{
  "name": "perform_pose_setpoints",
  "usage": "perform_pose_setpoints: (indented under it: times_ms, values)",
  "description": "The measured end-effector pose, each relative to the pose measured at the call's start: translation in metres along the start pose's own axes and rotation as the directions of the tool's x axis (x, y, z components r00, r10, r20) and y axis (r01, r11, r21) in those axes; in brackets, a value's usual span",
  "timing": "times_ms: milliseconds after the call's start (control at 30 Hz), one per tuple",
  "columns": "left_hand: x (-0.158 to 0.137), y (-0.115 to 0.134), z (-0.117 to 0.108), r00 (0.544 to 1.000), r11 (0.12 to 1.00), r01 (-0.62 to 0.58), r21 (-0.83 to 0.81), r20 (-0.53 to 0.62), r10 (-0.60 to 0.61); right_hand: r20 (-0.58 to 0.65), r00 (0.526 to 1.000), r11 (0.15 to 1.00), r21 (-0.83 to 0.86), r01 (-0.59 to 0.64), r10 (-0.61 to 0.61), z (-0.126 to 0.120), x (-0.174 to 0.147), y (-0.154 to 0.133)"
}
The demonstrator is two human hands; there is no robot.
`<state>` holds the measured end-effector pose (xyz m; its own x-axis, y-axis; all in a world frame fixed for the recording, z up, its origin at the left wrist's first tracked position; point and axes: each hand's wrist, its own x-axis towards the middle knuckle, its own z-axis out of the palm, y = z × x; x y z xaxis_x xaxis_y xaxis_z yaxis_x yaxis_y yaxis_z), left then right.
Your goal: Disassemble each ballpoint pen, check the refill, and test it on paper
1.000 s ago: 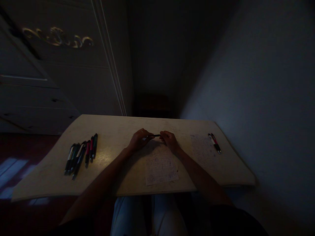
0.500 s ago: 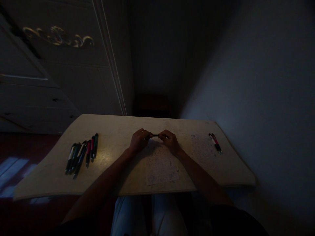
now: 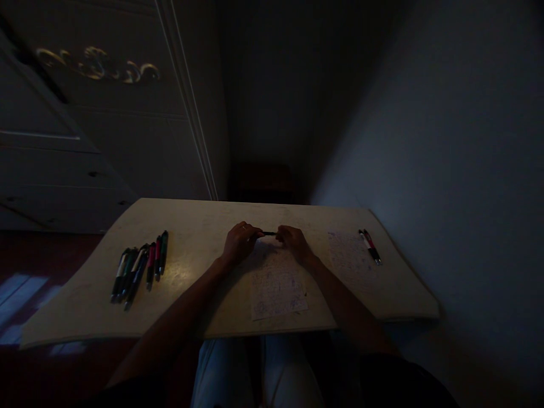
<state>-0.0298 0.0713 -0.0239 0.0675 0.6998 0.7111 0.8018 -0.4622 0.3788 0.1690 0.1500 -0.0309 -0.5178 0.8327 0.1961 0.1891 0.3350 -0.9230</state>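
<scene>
A dark pen lies level between my two hands, above the top of a scribbled sheet of paper. My left hand pinches its left end. Closed around its right end are the fingers of my right hand. Only the middle of the pen shows; both ends are hidden by fingers. Several pens with black, white, green and pink barrels lie side by side on the left of the table. Two more pens rest together at the right.
The pale table has curved sides. A second scribbled sheet lies right of my right forearm. A cabinet with an ornate handle stands at the left, a wall at the right. The room is dim.
My right hand has shifted slightly to the right along the pen, so a little more of the barrel shows. My left hand stays in place. The view has moved very slightly.
</scene>
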Motion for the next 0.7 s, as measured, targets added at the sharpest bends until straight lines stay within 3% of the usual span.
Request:
perform_pose_setpoints:
  times_ms: [67, 367, 633, 700]
  values:
    - [-0.0001, -0.0003, 0.0003, 1.000, 1.000, -0.014, -0.002, -0.005, 0.014, 0.016, 1.000, 1.000, -0.021, -0.023, 0.023, 0.0002, -0.0014, -0.0025]
    - [-0.0013, -0.0032, 0.0004, 0.999, 0.999, 0.030, 0.031, 0.016, -0.031, -0.053, 0.990, 0.988, 0.073, 0.134, -0.130, -0.0027, 0.0051, -0.0037]
    - [-0.0010, -0.0015, 0.0009, 1.000, 1.000, 0.020, 0.003, 0.004, -0.020, 0.043, 0.999, 1.000, -0.014, -0.014, 0.015, -0.0010, -0.0024, -0.0072]
    - [-0.0010, -0.0015, 0.0007, 1.000, 1.000, 0.024, -0.001, 0.007, -0.024, 0.046, 0.999, 0.999, -0.038, 0.005, -0.003, 0.0006, -0.0034, -0.0094]
